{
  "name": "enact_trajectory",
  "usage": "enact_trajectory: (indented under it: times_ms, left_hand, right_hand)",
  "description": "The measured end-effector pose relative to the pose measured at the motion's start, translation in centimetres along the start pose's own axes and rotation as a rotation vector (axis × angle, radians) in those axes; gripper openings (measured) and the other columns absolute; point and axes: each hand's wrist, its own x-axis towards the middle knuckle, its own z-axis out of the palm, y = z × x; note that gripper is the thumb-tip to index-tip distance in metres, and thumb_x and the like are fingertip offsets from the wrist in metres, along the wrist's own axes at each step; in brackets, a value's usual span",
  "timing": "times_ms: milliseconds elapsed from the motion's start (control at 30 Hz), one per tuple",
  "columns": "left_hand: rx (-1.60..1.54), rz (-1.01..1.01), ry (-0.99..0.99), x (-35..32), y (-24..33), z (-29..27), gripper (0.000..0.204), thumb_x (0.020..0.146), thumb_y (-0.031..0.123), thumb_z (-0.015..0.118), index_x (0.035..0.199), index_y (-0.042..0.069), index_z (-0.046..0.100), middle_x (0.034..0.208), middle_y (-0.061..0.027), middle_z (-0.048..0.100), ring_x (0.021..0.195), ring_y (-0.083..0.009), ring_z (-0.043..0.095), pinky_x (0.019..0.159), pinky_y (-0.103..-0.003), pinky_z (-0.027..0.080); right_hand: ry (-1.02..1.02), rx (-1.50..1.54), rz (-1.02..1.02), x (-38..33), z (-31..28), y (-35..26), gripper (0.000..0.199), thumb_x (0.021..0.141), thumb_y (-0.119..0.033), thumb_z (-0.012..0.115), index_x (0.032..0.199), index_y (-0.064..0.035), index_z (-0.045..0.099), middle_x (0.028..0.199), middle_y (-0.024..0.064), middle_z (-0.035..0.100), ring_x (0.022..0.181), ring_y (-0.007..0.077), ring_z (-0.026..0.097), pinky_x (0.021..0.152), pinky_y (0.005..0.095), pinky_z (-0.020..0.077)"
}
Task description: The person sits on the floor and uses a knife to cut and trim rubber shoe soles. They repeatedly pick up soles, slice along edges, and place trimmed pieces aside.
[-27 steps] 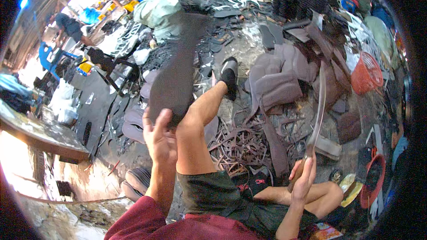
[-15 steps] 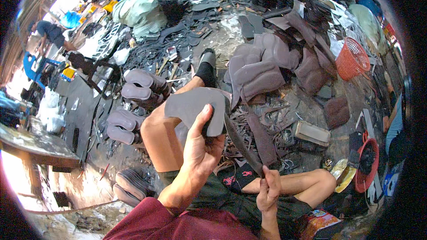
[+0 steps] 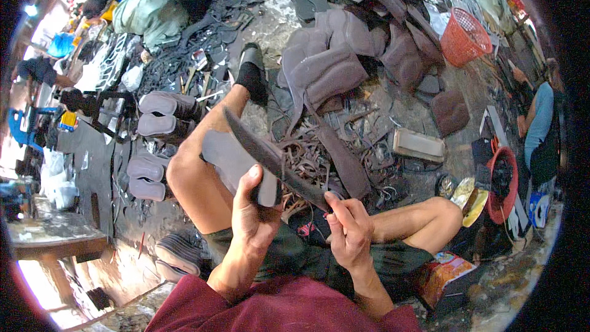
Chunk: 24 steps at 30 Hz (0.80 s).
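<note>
My left hand (image 3: pixel 251 224) is closed around a flat grey shoe-sole piece (image 3: pixel 228 155), its thumb pressed along the top face. Fingers of my right hand (image 3: pixel 351 233) pinch the lower end of a long dark curved strip (image 3: pixel 261 152). That strip rises to the upper left, passing across the sole piece in view; whether the two are still joined cannot be made out. Beneath them on the floor lies a tangle of thin offcut strips (image 3: pixel 310 160).
Moulded dark sole sheets (image 3: pixel 335 74) are piled ahead. Paired grey soles (image 3: pixel 147 178) stand left of my bent knee. To the right are a pale rectangular block (image 3: pixel 419 146), an orange basket (image 3: pixel 465 37) and a red basin (image 3: pixel 504 184). Another person's arm (image 3: pixel 538 117) shows far right.
The sole piece has been tipped and lowered. The strip, earlier hanging down along its right side, now arches up across it. My right hand has risen and moved left; the view has shifted.
</note>
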Motion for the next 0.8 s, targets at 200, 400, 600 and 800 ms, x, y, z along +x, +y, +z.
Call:
enact_trajectory:
  times_ms: [200,400,600,800]
  left_hand:
    - [0.243,-0.003,0.008,-0.4,-0.5,-4.0,0.042,0.080,0.023,0.073,0.114,0.002,0.059,0.104,-0.0087,0.067,0.095,-0.0241,0.066,0.088,-0.039,0.054]
    - [0.465,-0.055,-0.048,-1.2,0.0,-8.5,0.067,0.069,0.015,0.079,0.127,-0.001,0.049,0.112,-0.0133,0.063,0.101,-0.0286,0.064,0.092,-0.042,0.053]
    - [0.647,-0.132,-0.052,-1.3,1.6,-10.5,0.075,0.060,0.012,0.087,0.126,0.000,0.053,0.109,-0.0100,0.065,0.102,-0.0249,0.063,0.092,-0.040,0.052]
    - [0.680,-0.203,-0.170,-2.4,1.4,-11.2,0.084,0.059,0.010,0.091,0.131,0.001,0.049,0.113,-0.0088,0.062,0.106,-0.0216,0.060,0.095,-0.039,0.050]
  right_hand:
    - [-0.245,0.013,0.052,1.0,-2.5,-1.1,0.041,0.090,-0.014,0.064,0.131,-0.0183,0.063,0.074,0.0084,0.054,0.065,0.0265,0.056,0.059,0.0384,0.0465]
    - [-0.320,0.060,0.071,1.4,0.5,-1.8,0.039,0.092,-0.013,0.061,0.131,-0.0173,0.062,0.076,0.0098,0.057,0.064,0.0287,0.059,0.059,0.0406,0.0480]
    - [-0.416,0.071,0.032,3.7,3.1,-1.9,0.037,0.094,-0.010,0.057,0.130,-0.0132,0.062,0.089,0.0137,0.066,0.071,0.0306,0.064,0.062,0.0406,0.0505]
    - [-0.291,0.058,-0.103,5.9,9.8,0.2,0.039,0.100,-0.031,0.052,0.138,-0.0295,0.054,0.081,0.0078,0.061,0.067,0.0296,0.064,0.055,0.0398,0.0516]
